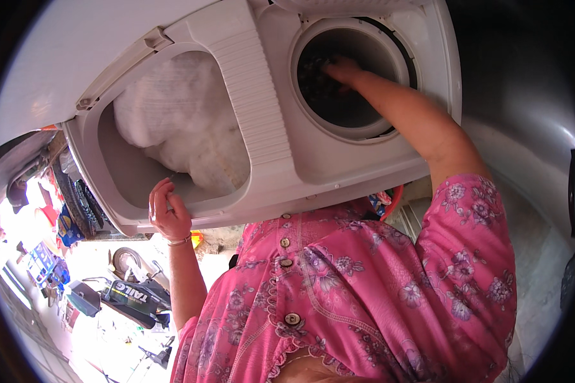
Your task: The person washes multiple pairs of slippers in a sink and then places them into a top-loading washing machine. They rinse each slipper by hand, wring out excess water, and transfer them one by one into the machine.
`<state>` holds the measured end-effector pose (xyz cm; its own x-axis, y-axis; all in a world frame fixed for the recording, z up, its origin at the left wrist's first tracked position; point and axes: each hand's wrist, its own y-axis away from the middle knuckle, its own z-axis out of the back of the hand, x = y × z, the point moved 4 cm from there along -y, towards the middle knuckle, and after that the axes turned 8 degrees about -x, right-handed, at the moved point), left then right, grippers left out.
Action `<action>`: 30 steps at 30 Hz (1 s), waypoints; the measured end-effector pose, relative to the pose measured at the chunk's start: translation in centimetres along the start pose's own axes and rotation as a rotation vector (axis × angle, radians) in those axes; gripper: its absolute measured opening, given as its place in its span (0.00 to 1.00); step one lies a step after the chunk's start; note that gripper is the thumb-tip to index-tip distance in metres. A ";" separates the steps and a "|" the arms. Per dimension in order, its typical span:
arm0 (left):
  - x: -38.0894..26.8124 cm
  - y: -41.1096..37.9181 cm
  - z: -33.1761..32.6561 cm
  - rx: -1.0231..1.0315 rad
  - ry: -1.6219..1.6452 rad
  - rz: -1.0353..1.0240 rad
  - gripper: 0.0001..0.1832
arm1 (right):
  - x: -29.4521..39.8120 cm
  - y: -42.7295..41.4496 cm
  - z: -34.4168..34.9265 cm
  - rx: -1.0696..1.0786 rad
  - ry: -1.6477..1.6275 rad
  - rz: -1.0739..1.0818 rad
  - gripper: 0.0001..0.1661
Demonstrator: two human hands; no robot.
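Observation:
A white twin-tub washing machine (311,170) stands before me with both lids up. My right hand (343,72) reaches down into the round spin tub (381,52). Its fingers are at a dark, speckled bundle (311,79), probably cloth; shadow hides whether they grip it. At the front rim of the larger wash tub (124,179) is my left hand (170,210), fingers loosely bent with nothing seen in them. A white, fluffy-looking mass (182,110) takes up most of that tub; whether it is suds or fabric I cannot tell.
A ribbed panel (244,91) divides the two tubs. Below the machine's front edge a red basin (394,201) holds colourful cloth. A dark electric scooter (129,297) stands on the bright floor at lower left. Dark patterned cloths (86,203) hang beside the machine's left side.

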<state>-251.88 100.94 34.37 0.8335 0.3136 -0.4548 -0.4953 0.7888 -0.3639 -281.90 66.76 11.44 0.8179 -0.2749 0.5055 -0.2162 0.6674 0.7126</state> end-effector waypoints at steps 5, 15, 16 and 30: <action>-0.1 -0.3 -0.1 0.007 0.014 -0.011 0.09 | -3.5 -2.0 -0.3 -0.020 0.076 -0.031 0.47; -0.1 -0.1 0.0 -0.002 0.006 -0.017 0.09 | -2.9 -1.6 1.4 0.028 0.023 -0.221 0.46; -0.2 -0.2 -0.1 0.000 0.011 -0.024 0.09 | -3.8 -2.4 1.3 0.028 0.073 -0.209 0.47; -0.1 -0.3 -0.1 -0.010 0.004 -0.017 0.09 | -2.8 -2.8 -0.4 0.014 0.034 0.044 0.43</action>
<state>-251.86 100.59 34.45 0.8406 0.2982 -0.4522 -0.4840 0.7884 -0.3797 -283.36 65.94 7.86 0.8253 -0.2216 0.5194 -0.2592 0.6685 0.6971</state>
